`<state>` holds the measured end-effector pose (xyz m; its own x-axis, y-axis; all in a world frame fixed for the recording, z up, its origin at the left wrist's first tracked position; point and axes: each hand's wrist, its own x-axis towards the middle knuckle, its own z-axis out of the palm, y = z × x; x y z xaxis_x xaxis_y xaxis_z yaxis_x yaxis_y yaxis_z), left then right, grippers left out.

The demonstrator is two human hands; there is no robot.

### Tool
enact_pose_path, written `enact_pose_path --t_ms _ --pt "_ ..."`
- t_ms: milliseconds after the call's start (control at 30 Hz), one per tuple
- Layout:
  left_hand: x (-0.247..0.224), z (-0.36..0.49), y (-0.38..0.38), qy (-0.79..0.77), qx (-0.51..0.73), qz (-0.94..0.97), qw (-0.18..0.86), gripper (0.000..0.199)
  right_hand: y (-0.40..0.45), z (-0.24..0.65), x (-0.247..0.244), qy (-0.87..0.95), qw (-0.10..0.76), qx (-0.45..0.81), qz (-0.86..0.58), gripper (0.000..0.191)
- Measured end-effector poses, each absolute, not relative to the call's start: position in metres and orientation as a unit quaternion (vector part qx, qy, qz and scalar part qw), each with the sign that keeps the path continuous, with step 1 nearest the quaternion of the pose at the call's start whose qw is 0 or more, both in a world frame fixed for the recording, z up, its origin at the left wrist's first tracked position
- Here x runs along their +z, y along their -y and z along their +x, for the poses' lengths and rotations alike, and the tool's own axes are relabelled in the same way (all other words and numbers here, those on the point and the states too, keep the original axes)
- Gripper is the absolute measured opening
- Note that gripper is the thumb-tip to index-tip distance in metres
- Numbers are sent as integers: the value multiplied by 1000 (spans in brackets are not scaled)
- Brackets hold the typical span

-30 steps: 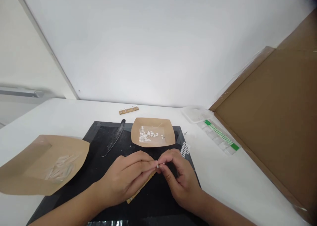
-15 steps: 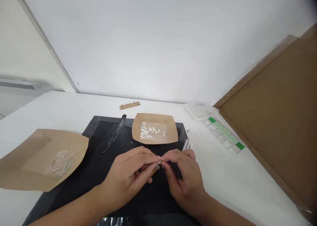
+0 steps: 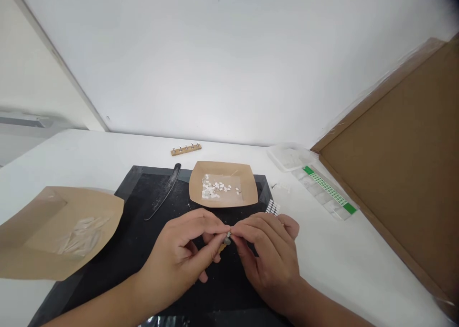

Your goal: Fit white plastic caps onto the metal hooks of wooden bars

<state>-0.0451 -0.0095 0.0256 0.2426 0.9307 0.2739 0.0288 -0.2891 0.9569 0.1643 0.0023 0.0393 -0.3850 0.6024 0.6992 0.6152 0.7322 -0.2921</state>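
Observation:
My left hand (image 3: 191,245) and my right hand (image 3: 268,250) meet fingertip to fingertip above a black mat (image 3: 136,231). Both pinch around a tiny piece that the fingers mostly cover. Just below the left fingertips shows a small greyish metal part (image 3: 227,241), with something yellowish beneath it, partly behind the left fingers. Behind the hands sits a brown paper tray (image 3: 197,200) holding small white pieces (image 3: 219,187) on a clear sheet. A sheet of white oval tabs (image 3: 273,207) lies beyond the right hand.
A second paper tray (image 3: 32,217) with clear packets stands at left. A curved black file (image 3: 168,190) lies on the mat. Farther back are a wooden strip with metal pegs (image 3: 185,149), a clear dish (image 3: 289,158) and a green-edged case (image 3: 328,190). Cardboard (image 3: 398,164) rises at right.
The view has shifted slightly. Both hands keep their fingertips together; the right fingers have moved a little, and more of the metal part shows below the left fingertips.

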Motion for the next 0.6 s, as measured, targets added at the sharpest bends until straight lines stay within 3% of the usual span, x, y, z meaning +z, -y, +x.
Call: enact_pose_path --t_ms 267,600 --pt "26 -42 12 -382 493 609 490 17 -2 162 34 824 456 0 -337 24" --pt "27 -37 13 -462 495 628 385 8 -1 160 33 837 439 1 -328 22"
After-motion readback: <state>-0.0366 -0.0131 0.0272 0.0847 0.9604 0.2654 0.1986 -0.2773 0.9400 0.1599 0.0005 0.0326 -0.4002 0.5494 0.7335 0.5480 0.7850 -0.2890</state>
